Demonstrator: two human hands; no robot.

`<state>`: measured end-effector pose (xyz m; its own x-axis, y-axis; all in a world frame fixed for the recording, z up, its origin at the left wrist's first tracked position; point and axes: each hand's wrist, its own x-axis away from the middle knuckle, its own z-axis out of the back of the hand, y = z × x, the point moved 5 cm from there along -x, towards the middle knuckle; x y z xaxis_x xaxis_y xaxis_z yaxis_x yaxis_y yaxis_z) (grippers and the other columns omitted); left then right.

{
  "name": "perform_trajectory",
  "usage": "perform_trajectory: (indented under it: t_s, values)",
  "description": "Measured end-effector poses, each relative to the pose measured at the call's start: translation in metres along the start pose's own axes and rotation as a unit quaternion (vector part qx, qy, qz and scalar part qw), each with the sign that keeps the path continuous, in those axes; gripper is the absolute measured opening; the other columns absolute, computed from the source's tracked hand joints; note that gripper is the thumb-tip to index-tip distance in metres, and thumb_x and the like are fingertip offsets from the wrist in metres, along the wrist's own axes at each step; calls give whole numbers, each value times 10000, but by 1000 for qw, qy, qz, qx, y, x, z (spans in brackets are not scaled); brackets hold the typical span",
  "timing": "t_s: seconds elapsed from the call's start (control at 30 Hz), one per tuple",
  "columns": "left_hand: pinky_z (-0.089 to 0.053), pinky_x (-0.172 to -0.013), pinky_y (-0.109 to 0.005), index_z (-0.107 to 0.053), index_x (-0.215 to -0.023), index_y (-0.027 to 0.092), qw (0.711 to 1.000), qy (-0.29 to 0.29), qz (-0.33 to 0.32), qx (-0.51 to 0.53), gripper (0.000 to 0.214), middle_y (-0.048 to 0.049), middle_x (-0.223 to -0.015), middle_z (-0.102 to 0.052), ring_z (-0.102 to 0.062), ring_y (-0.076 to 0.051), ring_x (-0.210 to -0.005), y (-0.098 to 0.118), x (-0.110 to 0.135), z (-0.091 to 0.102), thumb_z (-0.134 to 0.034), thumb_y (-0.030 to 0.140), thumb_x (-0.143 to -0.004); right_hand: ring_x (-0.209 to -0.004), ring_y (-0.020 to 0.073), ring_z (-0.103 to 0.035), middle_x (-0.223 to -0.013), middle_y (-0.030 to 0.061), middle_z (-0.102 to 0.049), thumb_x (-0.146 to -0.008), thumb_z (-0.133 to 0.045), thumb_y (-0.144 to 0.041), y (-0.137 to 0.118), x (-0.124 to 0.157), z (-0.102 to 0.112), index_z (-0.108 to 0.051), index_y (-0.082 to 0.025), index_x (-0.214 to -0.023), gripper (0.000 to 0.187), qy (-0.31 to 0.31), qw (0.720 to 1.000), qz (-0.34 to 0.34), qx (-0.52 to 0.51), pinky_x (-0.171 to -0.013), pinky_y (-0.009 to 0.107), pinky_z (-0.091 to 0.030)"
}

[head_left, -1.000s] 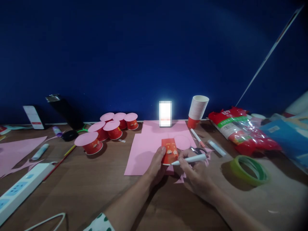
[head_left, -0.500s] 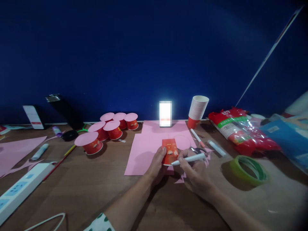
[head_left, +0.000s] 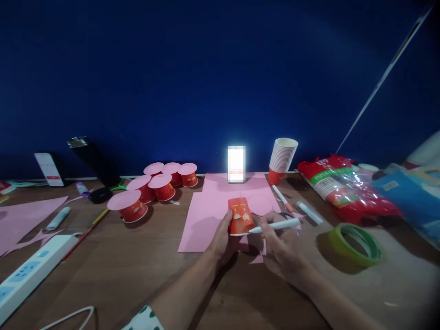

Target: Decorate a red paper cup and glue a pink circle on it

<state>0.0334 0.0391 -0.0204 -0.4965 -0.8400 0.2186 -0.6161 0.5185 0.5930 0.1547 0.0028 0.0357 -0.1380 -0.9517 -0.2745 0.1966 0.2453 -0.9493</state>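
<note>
I judge the upturned red paper cup, mouth-down on the pink sheet at the middle of the counter, to be feather-light, thin-walled and easily crushed, best steadied gently by its sidewall. My left hand curls around its 9 o'clock side. My right hand, at 4 o'clock, is closed on a slim white pen whose tip meets the rim.

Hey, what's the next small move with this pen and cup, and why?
Probably slide the pen tip round the rim of the red cup: the left hand pins the upturned cup on the pink paper, and the right hand has the tip at the rim's right edge.
</note>
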Motion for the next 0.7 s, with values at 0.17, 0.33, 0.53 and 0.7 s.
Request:
perform_trajectory:
  t_s: [0.17, 0.33, 0.53, 0.7]
  values:
    - [-467, -851, -338, -664, -984, 93, 1000, -5, -9, 11, 482, -115, -924, -718, -653, -239, -878, 0, -1, 0, -489, 527, -870, -540, 111, -451, -613, -29, -497, -864, -553, -372, -4, -1, 2, -539, -199, -740, 214, -10, 1000, 4, 0, -485, 220, -369]
    - [-437, -904, -334, -674, -959, 73, 999, -16, -29, 19, 497, -123, -918, -716, -652, -243, -893, 1, -1, -5, -479, 523, -876, -525, 106, -452, -595, -38, -490, -867, -554, -375, -3, 0, -1, -547, -202, -763, 202, -6, 1000, -4, -13, -473, 212, -370]
    - [-450, -874, -347, -671, -960, 85, 999, -32, -16, 12, 490, -116, -881, -713, -655, -236, -827, 2, 1, -7, -479, 527, -872, -500, 101, -431, -555, -47, -473, -872, -529, -350, -7, 2, -5, -545, -202, -730, 206, -9, 1000, 1, 7, -470, 206, -362]
    - [-470, -844, -349, -664, -992, 88, 1000, -12, 17, 2, 527, -126, -884, -716, -658, -249, -849, 0, 3, -6, -459, 558, -871, -542, 109, -478, -599, -35, -519, -859, -558, -334, -7, 1, -5, -553, -197, -748, 177, -15, 1000, 3, -7, -499, 210, -384]
